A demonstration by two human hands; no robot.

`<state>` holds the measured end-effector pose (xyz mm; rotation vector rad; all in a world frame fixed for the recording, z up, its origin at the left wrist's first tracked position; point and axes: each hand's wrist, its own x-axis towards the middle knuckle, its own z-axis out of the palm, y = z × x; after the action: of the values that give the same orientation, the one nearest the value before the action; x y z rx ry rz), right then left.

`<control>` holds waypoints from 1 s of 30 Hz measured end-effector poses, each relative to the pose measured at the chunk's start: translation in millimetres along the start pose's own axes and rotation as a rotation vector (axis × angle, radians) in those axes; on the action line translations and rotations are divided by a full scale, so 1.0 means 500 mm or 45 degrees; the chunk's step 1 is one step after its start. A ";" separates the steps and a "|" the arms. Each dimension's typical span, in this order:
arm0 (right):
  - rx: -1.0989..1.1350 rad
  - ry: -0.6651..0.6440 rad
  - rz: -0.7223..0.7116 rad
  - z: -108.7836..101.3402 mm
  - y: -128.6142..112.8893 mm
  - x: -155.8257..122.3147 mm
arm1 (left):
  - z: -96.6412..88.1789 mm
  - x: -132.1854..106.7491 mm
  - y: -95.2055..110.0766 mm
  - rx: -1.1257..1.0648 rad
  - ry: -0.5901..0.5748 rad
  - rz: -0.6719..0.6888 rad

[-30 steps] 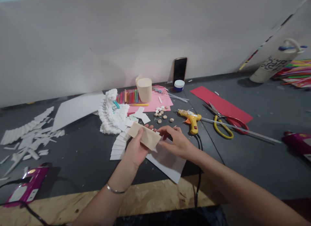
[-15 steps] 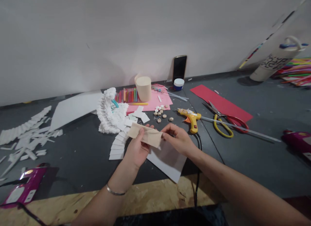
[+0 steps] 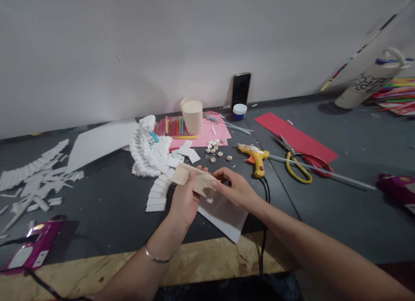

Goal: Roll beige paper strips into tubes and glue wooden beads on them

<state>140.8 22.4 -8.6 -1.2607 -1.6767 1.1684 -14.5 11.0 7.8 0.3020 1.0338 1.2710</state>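
A beige rectangular strip [image 3: 202, 183], perhaps card or thin wood, is held above the table between both hands. My left hand [image 3: 185, 201] grips it from below, thumb across its top face. The thumb and fingers of my right hand [image 3: 231, 186] pinch its right end. Below lies a white sheet [image 3: 227, 217]. A fan of white strips [image 3: 157, 195] spreads to the left of my left hand. Just beyond the strip are small wooden discs [image 3: 220, 154] and white paper pieces [image 3: 189, 152]. A yellow hot glue gun [image 3: 256, 156] rests beyond my right hand.
A fluffy white shape [image 3: 147, 150], coloured sticks [image 3: 170, 126] and a beige cup-like form [image 3: 192, 118] stand farther back. Scissors [image 3: 295, 156] lie by a red sheet [image 3: 298, 137]. White scraps [image 3: 39, 175] and a magenta device [image 3: 37, 245] are at left. A phone [image 3: 240, 89] leans on the wall.
My right thumb has slid slightly left onto the strip's right end. The strip has shifted a little in the hands. Everything else stays put.
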 end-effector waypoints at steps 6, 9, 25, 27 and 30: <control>0.043 0.024 0.066 -0.003 0.006 0.007 | 0.001 -0.001 -0.006 0.044 -0.019 0.022; 0.153 0.010 0.094 -0.006 0.012 0.013 | 0.002 -0.003 0.000 0.018 -0.044 0.003; 0.414 0.013 0.181 -0.016 0.020 0.025 | 0.012 -0.011 0.005 0.066 -0.223 0.083; 0.418 -0.007 0.190 -0.017 0.018 0.025 | 0.011 -0.009 0.003 0.083 -0.194 0.108; 0.355 -0.018 0.190 -0.017 0.013 0.021 | 0.007 -0.005 -0.004 0.143 -0.168 0.150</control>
<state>147.8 35.4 -11.9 -1.2176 -1.3901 1.4471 -10.5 9.0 9.4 0.5328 0.9878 1.2822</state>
